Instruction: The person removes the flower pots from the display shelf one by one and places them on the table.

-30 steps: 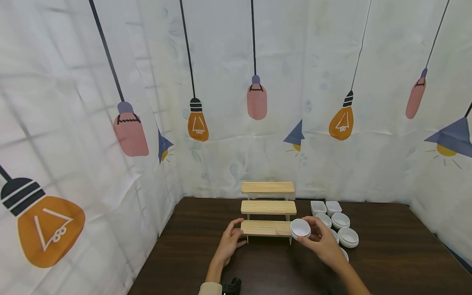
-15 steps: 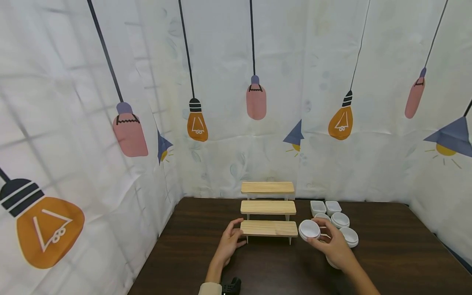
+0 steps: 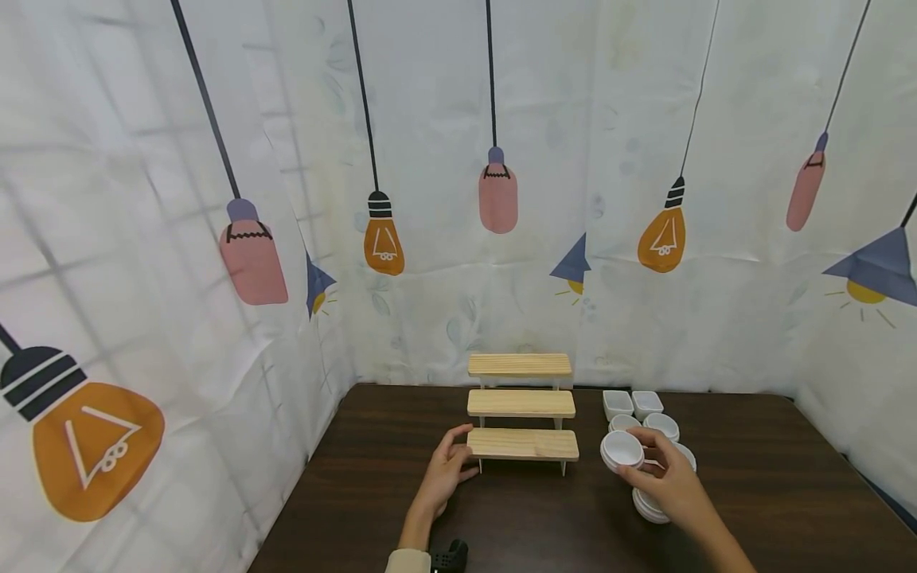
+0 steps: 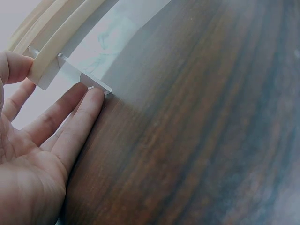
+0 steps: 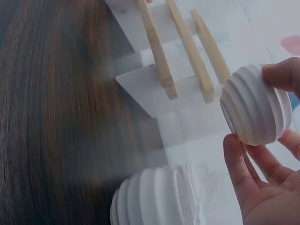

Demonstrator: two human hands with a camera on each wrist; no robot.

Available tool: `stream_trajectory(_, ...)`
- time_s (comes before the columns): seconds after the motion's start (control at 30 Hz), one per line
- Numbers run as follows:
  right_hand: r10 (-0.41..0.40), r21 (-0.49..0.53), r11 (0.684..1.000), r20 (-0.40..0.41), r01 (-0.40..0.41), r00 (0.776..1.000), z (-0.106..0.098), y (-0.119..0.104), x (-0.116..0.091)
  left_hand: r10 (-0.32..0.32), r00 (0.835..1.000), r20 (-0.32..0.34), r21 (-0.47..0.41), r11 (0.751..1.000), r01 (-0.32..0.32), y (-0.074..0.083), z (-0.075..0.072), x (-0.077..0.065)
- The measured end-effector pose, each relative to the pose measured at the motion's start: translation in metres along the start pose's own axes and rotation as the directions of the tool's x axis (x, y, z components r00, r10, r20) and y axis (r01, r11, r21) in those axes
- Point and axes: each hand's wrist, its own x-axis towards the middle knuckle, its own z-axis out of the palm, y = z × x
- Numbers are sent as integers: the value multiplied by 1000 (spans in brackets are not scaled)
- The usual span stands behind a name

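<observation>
A small round white bowl (image 3: 622, 450) with ribbed sides is held between the thumb and fingers of my right hand (image 3: 672, 480); in the right wrist view the bowl (image 5: 255, 105) is tipped on its side. Other white bowls lie under and behind this hand, partly hidden by it. At the left end of a three-tier wooden stand (image 3: 522, 443), my left hand (image 3: 440, 477) touches the lowest plank. The left wrist view has its fairly straight fingers (image 4: 77, 124) at the stand's white leg (image 4: 89, 77), with a fingertip against the plank's end (image 4: 44, 75).
To the stand's right, on the dark wooden table (image 3: 372, 461), are two square white dishes (image 3: 647, 403) at the back and several round bowls (image 3: 662, 426) before them. One ribbed bowl (image 5: 154, 197) shows low in the right wrist view. A patterned cloth (image 3: 430, 318) hangs behind.
My right hand has moved right with the bowl, from the lowest plank's right end toward the other bowls. The left hand has stayed at the stand.
</observation>
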Motion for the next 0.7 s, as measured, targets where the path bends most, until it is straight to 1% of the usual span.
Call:
stream_trajectory(0.13,-15,-22,1000,-16,14,1000,-8,3,-1,-2,1000,0,2,1000,2,0,1,0)
stream_trajectory(0.2,-24,-26,999,-24,24,999,-11,4,-2,-13,1000,-4,-2,1000,13,1,1,0)
stream_trajectory(0.37,-36,-50,998,-53,34,998,-19,6,-6,-9,1000,-5,-5,1000,9,1,0,1)
stream_trajectory(0.5,-55,-65,997,-57,51,997,-25,11,-7,-13,1000,-10,0,1000,13,0,0,0)
stream_trajectory(0.7,-70,-72,995,-64,66,995,-33,17,-12,-2,1000,-3,3,1000,2,1,1,-1)
